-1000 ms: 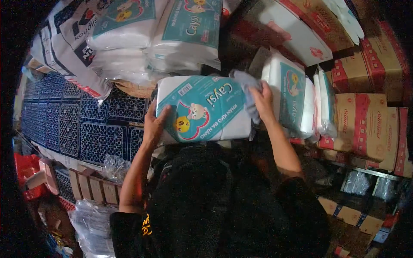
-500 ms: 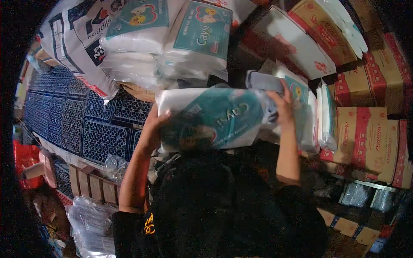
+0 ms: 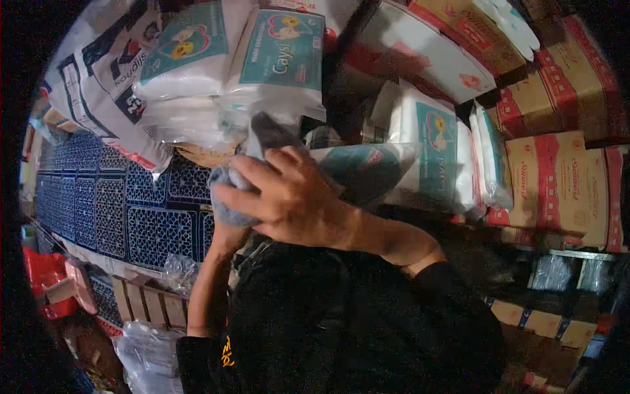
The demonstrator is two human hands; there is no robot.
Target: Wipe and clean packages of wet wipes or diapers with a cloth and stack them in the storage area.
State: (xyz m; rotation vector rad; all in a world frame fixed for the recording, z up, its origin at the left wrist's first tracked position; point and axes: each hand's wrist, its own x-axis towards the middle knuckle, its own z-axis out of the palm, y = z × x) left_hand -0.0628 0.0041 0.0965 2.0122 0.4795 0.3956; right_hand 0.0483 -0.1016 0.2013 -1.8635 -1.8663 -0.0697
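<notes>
My right hand (image 3: 289, 200) reaches across to the left, its fingers curled over a crumpled grey cloth (image 3: 230, 197). Part of the grey cloth also sticks up above the knuckles. Just below it is my left hand (image 3: 230, 238), whose fingers are hidden behind the cloth and my right hand. In front of me, a white and green plastic-wrapped package (image 3: 364, 164) shows only its right part; my right hand and wrist cover the rest. Whether my left hand grips this package cannot be seen.
Similar packages (image 3: 279, 59) are stacked ahead, and others stand upright (image 3: 436, 148) to the right. Cardboard cartons (image 3: 545, 177) fill the right side. On the left are a large printed sack (image 3: 105, 79), dark blue lattice panels (image 3: 161, 233) and a red plastic item (image 3: 41, 276).
My right hand has swung left from the package's right end to its left end with the grey cloth. The package, broadside earlier, is now tilted and mostly covered.
</notes>
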